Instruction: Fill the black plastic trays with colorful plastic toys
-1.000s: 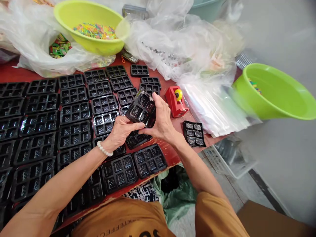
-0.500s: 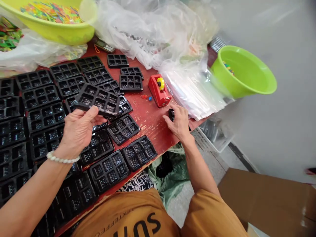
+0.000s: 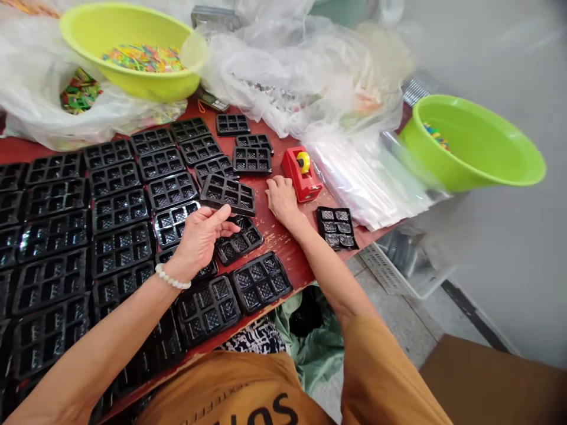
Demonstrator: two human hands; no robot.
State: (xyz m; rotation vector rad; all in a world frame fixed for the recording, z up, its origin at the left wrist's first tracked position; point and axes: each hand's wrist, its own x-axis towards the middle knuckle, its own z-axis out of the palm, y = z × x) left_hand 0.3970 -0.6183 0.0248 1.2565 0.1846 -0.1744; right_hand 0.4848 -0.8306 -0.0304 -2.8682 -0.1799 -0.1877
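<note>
My left hand [image 3: 200, 233] pinches the near edge of a black plastic tray with six compartments [image 3: 228, 193], tilted above other trays. My right hand [image 3: 283, 199] is down on the red tabletop, just left of a red tape dispenser [image 3: 303, 177] with a yellow core. Its fingers are curled and bunched, and whatever is under the tips is hidden. To the right of that forearm lies another black tray [image 3: 336, 228], by itself near the table edge. Rows of similar black trays [image 3: 121, 248] cover the left side of the table.
At the back stands a yellow-green basin [image 3: 133, 77] of small colourful pieces, beside plastic bags [image 3: 287, 77]. Clear plastic sleeves [image 3: 367, 183] lie at the right. A green basin [image 3: 478, 147] is beyond them. Below are a white basket [image 3: 407, 265] and a cardboard box [image 3: 491, 383].
My right hand has left the black tray at the right and moved left, over where small red and blue pieces lay. My left hand still holds its tray. The view has shifted.
</note>
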